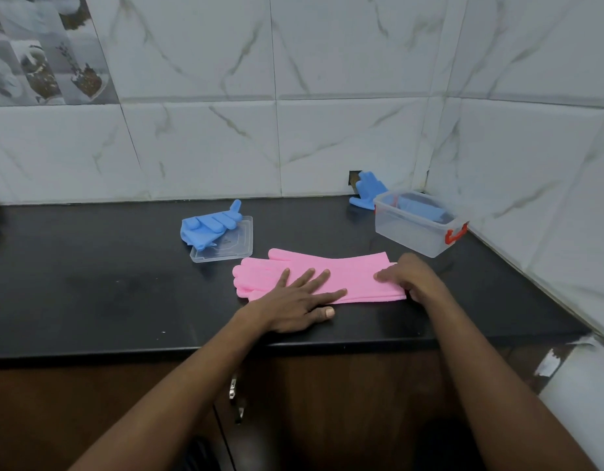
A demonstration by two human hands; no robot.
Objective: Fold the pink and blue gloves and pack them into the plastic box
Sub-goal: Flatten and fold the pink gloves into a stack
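The pink gloves lie flat and stacked on the black counter, fingers pointing left, cuff to the right. My left hand presses flat on their middle with fingers spread. My right hand pinches the cuff end. A folded blue glove rests partly on the clear lid behind them. The clear plastic box with red latches stands at the back right. A blue glove lies inside it, and its fingers hang out over the box's far side against the wall.
The black counter ends at a front edge just below my left hand, with brown cabinet doors beneath. Marble-tiled walls close off the back and the right side, meeting in a corner behind the box.
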